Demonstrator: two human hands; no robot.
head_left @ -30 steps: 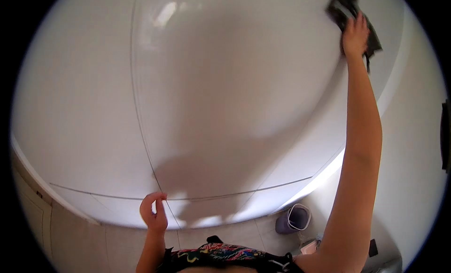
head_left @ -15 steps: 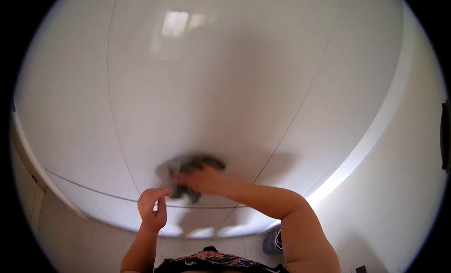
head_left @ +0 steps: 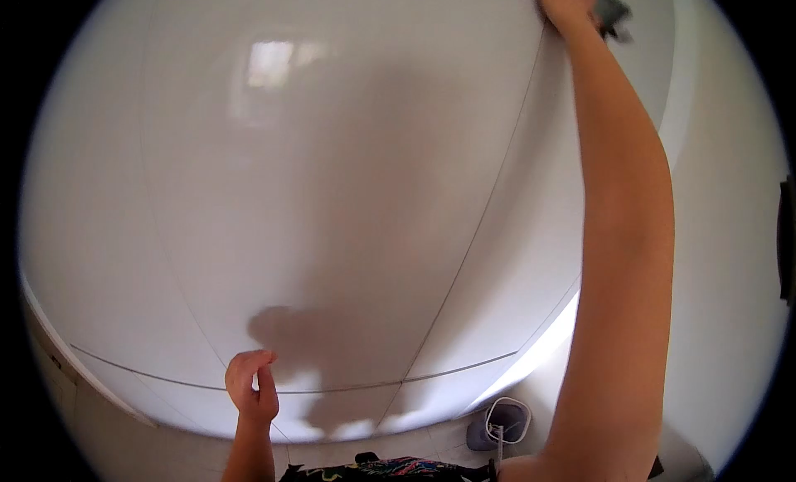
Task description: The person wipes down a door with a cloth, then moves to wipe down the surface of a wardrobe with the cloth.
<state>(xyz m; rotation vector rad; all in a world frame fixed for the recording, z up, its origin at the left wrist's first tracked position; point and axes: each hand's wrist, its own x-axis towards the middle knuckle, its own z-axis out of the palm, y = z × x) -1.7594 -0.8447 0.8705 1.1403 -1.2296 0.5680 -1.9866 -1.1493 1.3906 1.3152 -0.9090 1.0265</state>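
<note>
At the top right, my right hand (head_left: 568, 2) is pressed on a dark grey-green cloth (head_left: 612, 13) against the pale, glossy panelled wall (head_left: 365, 167). The cloth sticks out to the right of the hand, and part of it lies under the palm and past the upper frame edge. My right arm stretches up along the right side. Low on the left, my left hand (head_left: 252, 381) is raised in front of the wall with loosely bent fingers and a small gap by the thumb. Nothing shows in it.
A grey bucket (head_left: 507, 420) with a pale rim stands on the tiled floor (head_left: 431, 439) at the wall's foot. Thin seams divide the wall into panels. A pale side wall (head_left: 721, 316) rises on the right, with a dark object (head_left: 785, 241) at its edge.
My right hand has swept the cloth from the lower middle of the wall to the top right. My left hand has shifted slightly down and left. More of the bucket shows.
</note>
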